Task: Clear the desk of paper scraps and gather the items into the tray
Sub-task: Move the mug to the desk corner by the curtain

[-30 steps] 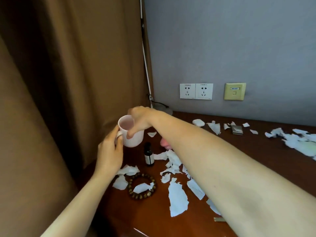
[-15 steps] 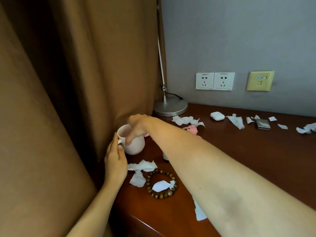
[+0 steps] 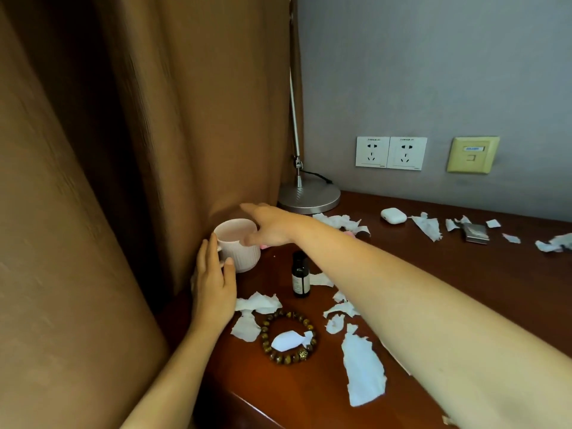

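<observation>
A pale pink ribbed mug (image 3: 244,258) stands at the desk's far left, against the curtain. My left hand (image 3: 213,286) wraps its handle side, thumb on the front wall and fingers behind. My right hand (image 3: 269,226) hovers flat over the rim, fingers stretched toward the curtain, holding nothing. Near the mug stand a small dark bottle (image 3: 300,275) and a brown bead bracelet (image 3: 269,351) that rings one paper scrap (image 3: 291,340). Several torn white scraps (image 3: 363,370) lie across the desk. No tray is in view.
A lamp base (image 3: 309,196) sits in the back corner with a white earbud case (image 3: 393,215) and a small metal box (image 3: 476,233) to its right among more scraps. The brown curtain (image 3: 139,181) hangs along the desk's left edge. The front desk edge (image 3: 263,410) is close.
My right hand has let go of the mug's rim and flattened out above it. My left hand stays on the mug's handle side. The view has shifted right.
</observation>
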A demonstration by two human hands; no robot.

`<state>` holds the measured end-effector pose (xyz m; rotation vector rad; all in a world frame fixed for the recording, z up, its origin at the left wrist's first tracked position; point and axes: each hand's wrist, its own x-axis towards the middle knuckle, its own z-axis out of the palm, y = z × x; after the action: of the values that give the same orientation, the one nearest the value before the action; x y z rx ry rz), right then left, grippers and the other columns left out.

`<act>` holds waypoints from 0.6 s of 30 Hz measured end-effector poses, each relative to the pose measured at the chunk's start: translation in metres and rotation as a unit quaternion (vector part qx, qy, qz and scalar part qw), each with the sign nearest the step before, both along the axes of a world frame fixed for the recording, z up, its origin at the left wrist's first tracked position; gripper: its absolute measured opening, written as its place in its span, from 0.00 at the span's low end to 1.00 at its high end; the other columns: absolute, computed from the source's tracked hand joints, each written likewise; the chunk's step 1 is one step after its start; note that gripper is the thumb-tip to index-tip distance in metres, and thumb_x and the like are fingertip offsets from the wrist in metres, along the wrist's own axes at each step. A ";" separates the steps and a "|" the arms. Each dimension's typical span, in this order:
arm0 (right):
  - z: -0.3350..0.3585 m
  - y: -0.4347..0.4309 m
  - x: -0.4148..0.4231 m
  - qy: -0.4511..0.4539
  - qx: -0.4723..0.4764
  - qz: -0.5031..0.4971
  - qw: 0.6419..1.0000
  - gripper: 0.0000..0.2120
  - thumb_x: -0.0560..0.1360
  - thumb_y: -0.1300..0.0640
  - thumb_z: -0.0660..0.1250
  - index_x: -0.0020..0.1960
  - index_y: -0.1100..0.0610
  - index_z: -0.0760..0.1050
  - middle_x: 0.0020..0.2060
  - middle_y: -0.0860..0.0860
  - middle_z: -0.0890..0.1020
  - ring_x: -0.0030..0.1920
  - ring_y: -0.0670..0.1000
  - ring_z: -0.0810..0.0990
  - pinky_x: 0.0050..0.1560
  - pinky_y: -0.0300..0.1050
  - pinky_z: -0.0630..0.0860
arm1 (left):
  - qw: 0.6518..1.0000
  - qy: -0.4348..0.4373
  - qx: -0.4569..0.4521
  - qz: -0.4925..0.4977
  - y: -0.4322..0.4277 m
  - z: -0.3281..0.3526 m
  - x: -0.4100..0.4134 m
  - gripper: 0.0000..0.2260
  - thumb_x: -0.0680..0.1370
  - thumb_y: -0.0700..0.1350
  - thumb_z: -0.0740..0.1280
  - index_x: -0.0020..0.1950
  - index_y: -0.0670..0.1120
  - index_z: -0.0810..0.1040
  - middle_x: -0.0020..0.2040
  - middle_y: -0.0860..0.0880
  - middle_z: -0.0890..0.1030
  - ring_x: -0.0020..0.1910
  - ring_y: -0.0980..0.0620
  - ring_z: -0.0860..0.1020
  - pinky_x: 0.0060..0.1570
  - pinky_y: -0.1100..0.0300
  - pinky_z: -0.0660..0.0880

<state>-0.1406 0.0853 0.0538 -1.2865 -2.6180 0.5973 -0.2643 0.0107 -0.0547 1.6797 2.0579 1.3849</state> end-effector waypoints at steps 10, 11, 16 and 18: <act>-0.017 -0.042 0.070 -0.076 0.034 0.031 0.996 0.26 0.76 0.54 0.66 0.73 0.54 0.64 0.70 0.52 0.69 0.69 0.53 0.69 0.68 0.50 0.69 | 0.969 0.196 -0.074 -0.131 -0.055 -0.008 0.027 0.21 0.78 0.58 0.58 0.69 0.55 0.69 0.71 0.56 0.66 0.72 0.56 0.59 0.69 0.60 0.53; -0.020 -0.044 0.072 -0.086 0.045 0.032 0.995 0.26 0.76 0.55 0.66 0.72 0.54 0.65 0.70 0.52 0.70 0.68 0.53 0.70 0.67 0.51 0.70 | 0.964 0.207 -0.079 -0.146 -0.055 -0.008 0.027 0.22 0.75 0.61 0.56 0.67 0.56 0.72 0.68 0.57 0.68 0.70 0.57 0.61 0.67 0.59 0.55; -0.028 -0.051 0.080 -0.086 0.077 0.023 0.993 0.23 0.76 0.56 0.65 0.70 0.52 0.66 0.62 0.54 0.75 0.58 0.55 0.76 0.50 0.46 0.73 | 0.953 0.214 -0.082 -0.197 -0.051 -0.005 0.028 0.17 0.75 0.60 0.58 0.58 0.56 0.78 0.56 0.63 0.72 0.63 0.59 0.66 0.58 0.64 0.54; -0.029 -0.053 0.080 -0.089 0.073 0.015 0.993 0.22 0.77 0.56 0.64 0.69 0.53 0.66 0.60 0.55 0.76 0.57 0.55 0.76 0.49 0.47 0.74 | 0.956 0.204 -0.074 -0.196 -0.050 -0.004 0.030 0.08 0.77 0.52 0.64 0.55 0.55 0.78 0.54 0.63 0.72 0.62 0.58 0.67 0.59 0.63 0.54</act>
<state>-0.0606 0.0324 0.0249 -1.3125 -2.7675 0.2999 -0.2348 -0.0389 -0.0590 2.2903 1.7975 0.7916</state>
